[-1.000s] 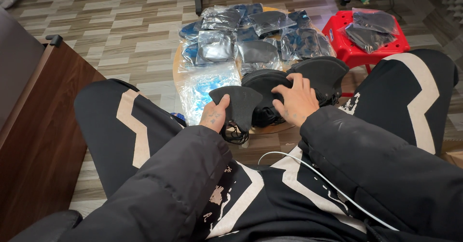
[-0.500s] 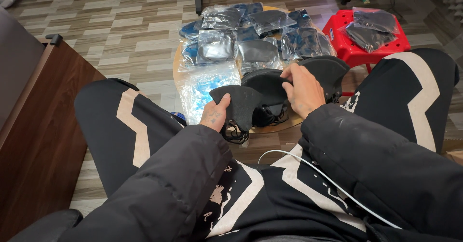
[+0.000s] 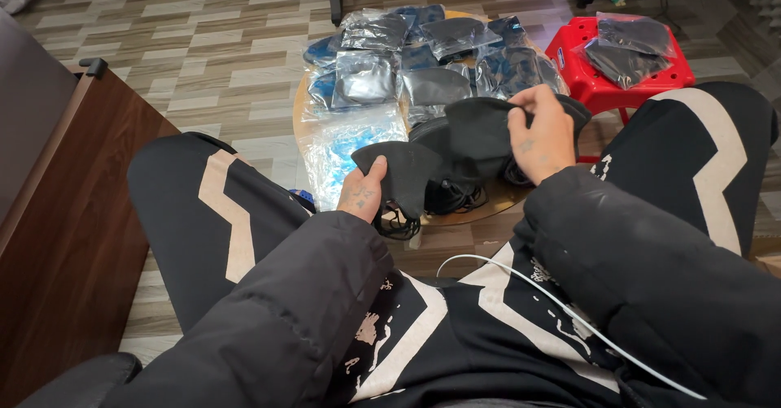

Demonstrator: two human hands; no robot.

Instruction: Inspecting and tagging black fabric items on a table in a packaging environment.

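We noted the left hand (image 3: pixel 362 195) pinched shut on a black mask (image 3: pixel 400 176) over the round table (image 3: pixel 303 119); the right hand (image 3: pixel 541 131) gripped a second black mask (image 3: pixel 480 127), lifted above the pile.

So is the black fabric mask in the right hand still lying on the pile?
No, lifted. The right hand pinches the black fabric mask above the pile.

Patterned wood-plank floor (image 3: pixel 203 50), brown wooden cabinet (image 3: pixel 73 213) at left, red plastic stool (image 3: pixel 598 91) beyond.
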